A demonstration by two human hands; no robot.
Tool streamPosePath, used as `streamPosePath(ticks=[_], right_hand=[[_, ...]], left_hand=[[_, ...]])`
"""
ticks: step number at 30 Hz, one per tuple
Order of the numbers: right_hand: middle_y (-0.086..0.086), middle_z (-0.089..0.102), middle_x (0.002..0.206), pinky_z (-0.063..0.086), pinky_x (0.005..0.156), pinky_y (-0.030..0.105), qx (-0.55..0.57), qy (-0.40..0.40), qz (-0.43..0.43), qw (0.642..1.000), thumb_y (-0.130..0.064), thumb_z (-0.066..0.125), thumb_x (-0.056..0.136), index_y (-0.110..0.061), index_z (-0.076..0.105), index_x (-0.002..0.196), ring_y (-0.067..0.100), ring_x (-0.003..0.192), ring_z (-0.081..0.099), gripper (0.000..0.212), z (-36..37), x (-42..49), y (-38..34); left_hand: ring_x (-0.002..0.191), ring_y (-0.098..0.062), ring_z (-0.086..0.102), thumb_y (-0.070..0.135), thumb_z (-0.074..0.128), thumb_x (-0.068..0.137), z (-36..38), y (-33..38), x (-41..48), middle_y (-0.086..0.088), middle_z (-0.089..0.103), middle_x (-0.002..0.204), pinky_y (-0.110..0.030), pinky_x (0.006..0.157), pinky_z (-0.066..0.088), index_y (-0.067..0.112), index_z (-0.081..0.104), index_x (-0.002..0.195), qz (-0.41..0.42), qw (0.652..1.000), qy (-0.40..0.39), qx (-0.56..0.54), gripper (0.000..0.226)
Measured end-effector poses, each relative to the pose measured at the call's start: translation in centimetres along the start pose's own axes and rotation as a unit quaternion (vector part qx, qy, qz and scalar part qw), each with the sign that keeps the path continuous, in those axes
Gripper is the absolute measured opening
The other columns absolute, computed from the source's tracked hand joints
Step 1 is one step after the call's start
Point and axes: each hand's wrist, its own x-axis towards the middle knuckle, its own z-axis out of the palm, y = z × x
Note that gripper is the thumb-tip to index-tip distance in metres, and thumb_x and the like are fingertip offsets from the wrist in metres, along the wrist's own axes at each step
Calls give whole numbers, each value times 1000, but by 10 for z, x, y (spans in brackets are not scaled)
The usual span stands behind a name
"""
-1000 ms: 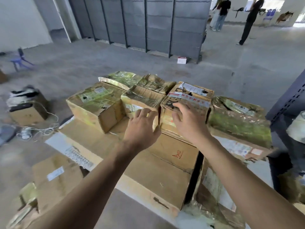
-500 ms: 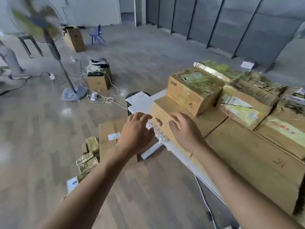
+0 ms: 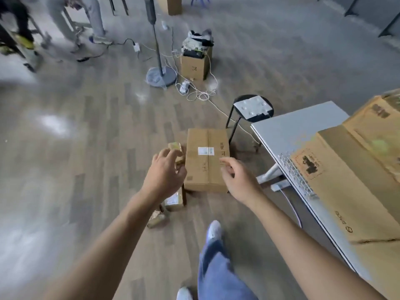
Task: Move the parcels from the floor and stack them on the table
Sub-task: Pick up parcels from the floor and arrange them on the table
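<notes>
A large brown cardboard parcel [image 3: 206, 159] with a white label lies flat on the wooden floor. Small parcels sit at its left: one [image 3: 175, 147] by its far corner, one [image 3: 174, 199] by its near corner, and a crumpled one [image 3: 157, 219] closer to me. My left hand [image 3: 164, 177] hangs in the air over the small parcels, fingers loosely curled and holding nothing. My right hand [image 3: 238, 180] hovers over the big parcel's right edge, also holding nothing. The white table [image 3: 287, 135] at the right carries stacked cardboard parcels [image 3: 346, 169].
A black stool [image 3: 253, 108] with a white pad stands beyond the parcel, beside the table's corner. A fan stand [image 3: 160, 75], white cables [image 3: 199, 94] and an open box of gear [image 3: 195, 63] sit farther back. People's legs [image 3: 65, 22] show at top left.
My view swung left and down from the table's stack to the floor. Both hands left the parcels on the table and now reach out over the floor parcels.
</notes>
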Motion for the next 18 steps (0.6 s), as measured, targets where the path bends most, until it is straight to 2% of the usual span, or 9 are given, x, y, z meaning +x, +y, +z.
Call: streamPosePath(ticks=[3,6,10,12,15,18], right_hand=[[0,57,128,46,96,30,0,-44,-2,999,-28,48,99,-22,54,131,16,117,55,34,34,51,1],[1,57,130,41,90,22,-2,-93,-5,996,-26,47,100,-20,52,133,14,117,55,34,70,109,8],[2,57,132,45,91,26,-20,-168,13,986,-29,43,101,-21,50,135,14,113,56,36,118,187,19],[2,57,131,42,85,24,-24,-197,21,980,-31,42,101,-22,50,134,11,105,55,35,140,221,24],[0,56,131,34,78,19,-27,-219,39,975,-28,42,101,-22,52,132,7,101,52,33,176,264,35],[-1,57,130,33,79,18,-39,-232,53,970,-26,44,101,-20,53,131,10,106,55,33,219,302,56]], left_hand=[[122,-31,43,20,56,89,5,-38,32,-12,51,129,-32,101,32,14,53,129,-52,999,-12,5,40],[122,-28,43,20,55,89,13,-74,73,-10,51,129,-32,102,33,16,52,129,-97,995,-18,14,40],[123,-26,42,21,53,91,29,-116,129,-8,50,131,-34,103,34,15,51,129,-154,988,-30,13,39],[124,-26,40,18,51,92,41,-137,153,-7,49,132,-33,102,34,15,50,130,-174,984,-38,8,39],[127,-25,38,17,49,93,63,-174,185,-6,47,133,-30,100,33,16,49,131,-217,975,-56,-5,38],[126,-25,38,18,49,93,93,-220,213,-6,48,134,-29,100,32,16,49,130,-256,963,-83,-21,37]])
